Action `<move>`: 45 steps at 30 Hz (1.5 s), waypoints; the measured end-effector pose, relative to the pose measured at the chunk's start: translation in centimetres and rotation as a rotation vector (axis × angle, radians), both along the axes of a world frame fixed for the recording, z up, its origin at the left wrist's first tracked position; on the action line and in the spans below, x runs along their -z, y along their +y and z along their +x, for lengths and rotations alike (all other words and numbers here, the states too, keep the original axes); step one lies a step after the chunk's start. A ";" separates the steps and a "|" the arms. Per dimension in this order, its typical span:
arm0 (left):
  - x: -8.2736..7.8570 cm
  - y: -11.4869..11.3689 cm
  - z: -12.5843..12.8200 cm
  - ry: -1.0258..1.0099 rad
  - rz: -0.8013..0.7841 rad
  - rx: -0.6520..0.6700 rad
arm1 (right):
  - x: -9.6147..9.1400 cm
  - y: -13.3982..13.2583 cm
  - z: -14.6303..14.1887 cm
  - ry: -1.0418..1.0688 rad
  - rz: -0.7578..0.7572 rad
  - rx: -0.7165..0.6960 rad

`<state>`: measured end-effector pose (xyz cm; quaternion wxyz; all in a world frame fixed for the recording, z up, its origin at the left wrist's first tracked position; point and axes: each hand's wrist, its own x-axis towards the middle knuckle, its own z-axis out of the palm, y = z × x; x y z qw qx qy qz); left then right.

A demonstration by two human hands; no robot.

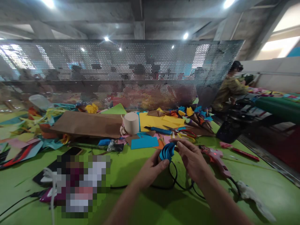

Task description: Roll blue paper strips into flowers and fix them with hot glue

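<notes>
Several layered strips of blue paper, curved and fanned at the top, are held over the green table. My left hand pinches them low down, its thumb across the near side. At their upper right edge, my right hand has thumb and fingertips closed on the paper. A pink hot glue gun with a small red light lies just right of my right hand. Beyond my hands lies a flat blue paper rectangle.
Behind stand a paper roll, brown paper, yellow sheets, a utility knife and scissors. Paper flowers lie at back right. Black cable runs under my hands. A phone lies left; a person sits far right.
</notes>
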<state>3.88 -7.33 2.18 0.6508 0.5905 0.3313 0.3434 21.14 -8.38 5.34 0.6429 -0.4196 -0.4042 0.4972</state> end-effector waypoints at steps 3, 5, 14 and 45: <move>-0.1 0.0 0.0 -0.011 0.001 0.009 | 0.0 0.0 0.0 -0.020 0.013 0.016; 0.0 0.0 0.0 -0.021 0.013 0.010 | 0.0 -0.1 0.0 -0.051 0.019 0.029; -0.1 0.0 0.0 -0.135 -0.086 0.010 | -0.1 -0.1 0.1 -0.037 0.021 0.006; 0.0 0.0 -0.1 -0.096 -0.110 0.047 | 0.2 -0.2 0.3 -0.116 0.072 0.036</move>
